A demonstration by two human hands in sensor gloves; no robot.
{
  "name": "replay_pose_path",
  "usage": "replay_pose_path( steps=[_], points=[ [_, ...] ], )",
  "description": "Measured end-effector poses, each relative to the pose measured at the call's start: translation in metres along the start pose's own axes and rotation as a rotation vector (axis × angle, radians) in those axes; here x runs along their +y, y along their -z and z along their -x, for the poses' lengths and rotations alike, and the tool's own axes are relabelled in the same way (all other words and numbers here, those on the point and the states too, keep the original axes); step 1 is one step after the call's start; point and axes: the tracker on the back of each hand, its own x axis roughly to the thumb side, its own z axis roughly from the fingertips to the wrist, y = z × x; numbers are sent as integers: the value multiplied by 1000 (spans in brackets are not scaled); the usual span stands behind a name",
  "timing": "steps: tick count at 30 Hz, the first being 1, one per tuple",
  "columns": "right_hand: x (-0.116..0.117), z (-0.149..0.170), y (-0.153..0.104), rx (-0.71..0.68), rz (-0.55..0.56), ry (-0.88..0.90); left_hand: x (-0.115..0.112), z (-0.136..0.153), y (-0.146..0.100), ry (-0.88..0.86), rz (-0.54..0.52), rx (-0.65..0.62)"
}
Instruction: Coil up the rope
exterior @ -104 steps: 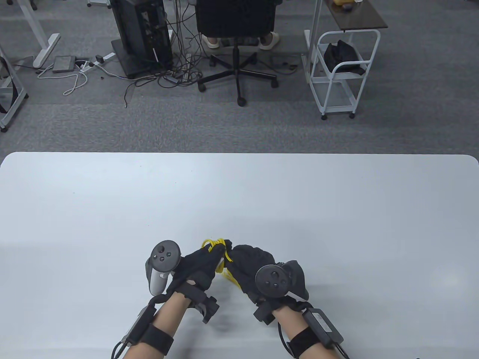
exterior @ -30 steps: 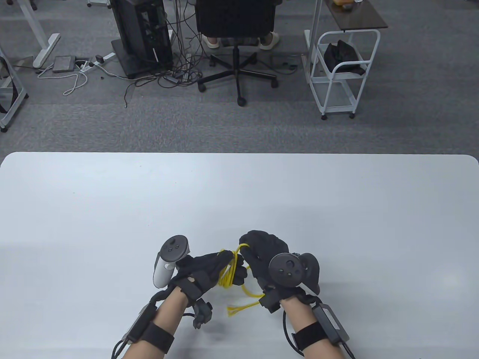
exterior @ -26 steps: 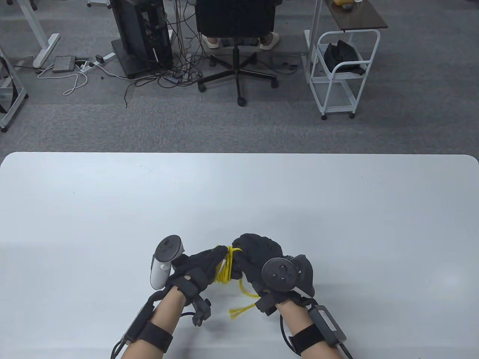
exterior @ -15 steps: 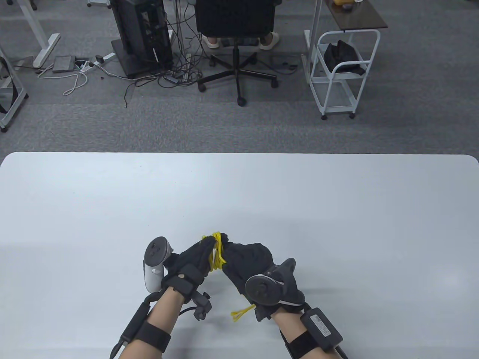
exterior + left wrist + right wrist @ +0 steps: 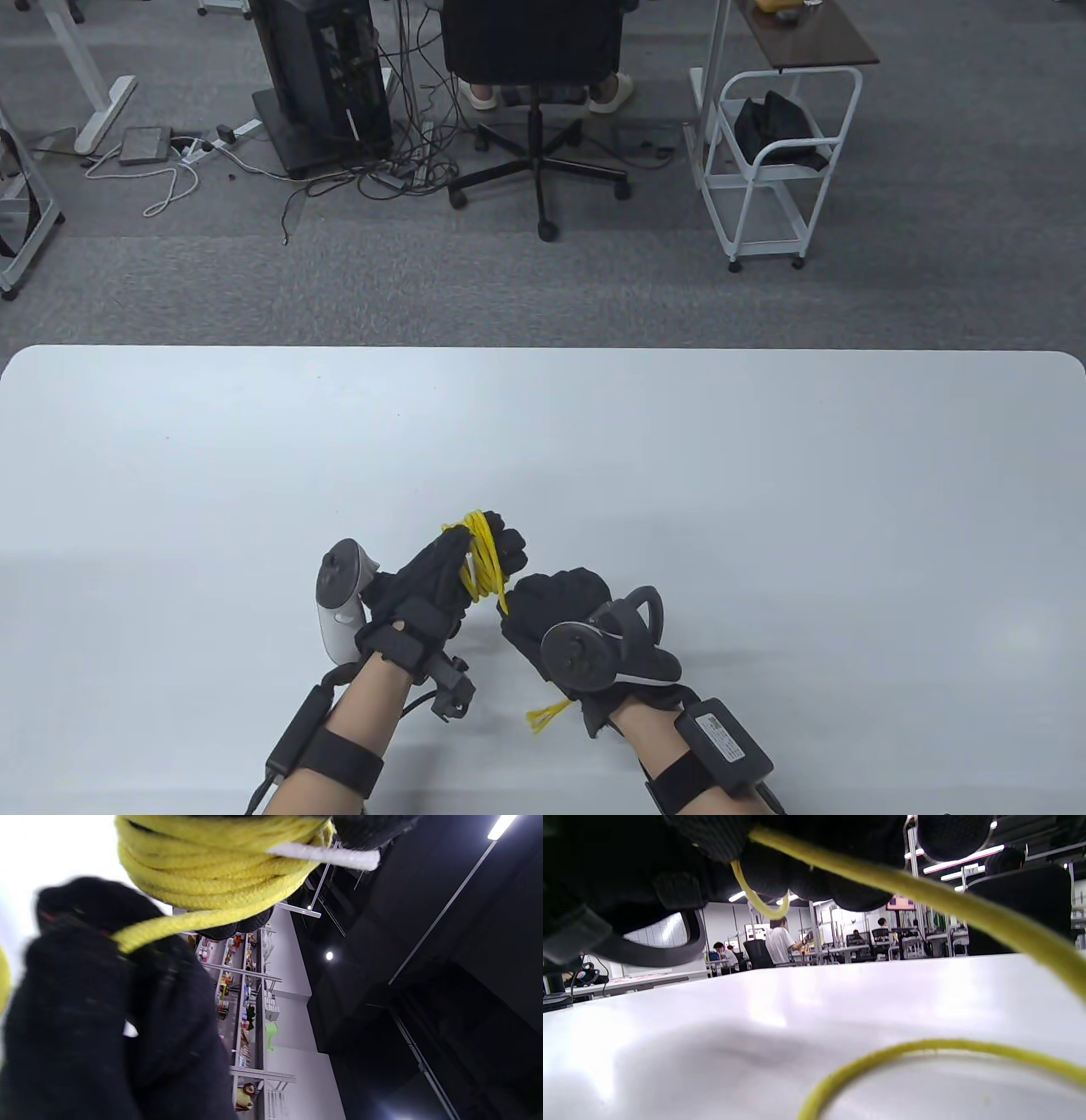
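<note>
A yellow rope (image 5: 480, 562) is wound in several loops around the fingers of my left hand (image 5: 462, 564), above the white table (image 5: 764, 509) near its front edge. The left wrist view shows the loops (image 5: 220, 866) stacked close together, with a white tip (image 5: 326, 855) sticking out. One strand runs from the loops down into my right hand (image 5: 551, 607), which grips it just right of and below the left hand. In the right wrist view the strand (image 5: 925, 891) passes under the curled fingers and a slack bend (image 5: 925, 1052) lies on the table. The frayed end (image 5: 547, 716) lies by my right wrist.
Past the table's far edge are an office chair (image 5: 534, 76) with a seated person, a computer tower (image 5: 322, 76) with tangled cables, and a white cart (image 5: 772, 161). Both hands work close to the table's front edge.
My left hand has tilted up and moved slightly left with more loops on it. My right hand has dropped down and back toward me, drawing the strand with it.
</note>
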Motion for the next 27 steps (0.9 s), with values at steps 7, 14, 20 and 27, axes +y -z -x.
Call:
replay_pose_path(
  steps=[7,14,20,27],
  points=[
    [10,16,1,41,-104,41,-10,0,4,-34,104,0],
    [7,32,-2,131,-98,31,-22,3,8,25,279,63],
    [3,39,-3,192,-59,-24,-26,8,9,80,377,149],
    [-8,46,-7,249,43,-59,-27,16,10,186,440,247]
  ],
)
